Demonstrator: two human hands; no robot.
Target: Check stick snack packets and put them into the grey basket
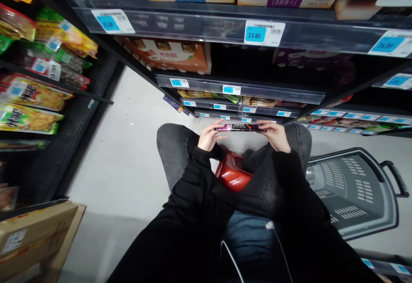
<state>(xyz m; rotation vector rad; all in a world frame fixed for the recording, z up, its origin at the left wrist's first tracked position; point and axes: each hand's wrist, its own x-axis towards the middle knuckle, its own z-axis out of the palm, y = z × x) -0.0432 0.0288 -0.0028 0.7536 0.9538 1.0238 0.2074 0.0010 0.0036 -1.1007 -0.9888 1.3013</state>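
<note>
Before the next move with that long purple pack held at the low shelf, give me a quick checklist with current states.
1. Left hand grips the left end of the purple pack: ok.
2. Right hand grips the right end: ok.
3. Pack held level: ok.
4. Free slot on the bottom shelf ahead: cannot tell, too dark.
5. Grey basket on the floor at the right, open, within reach: ok.
6. Red stool under the person, steady: cannot tell.
</note>
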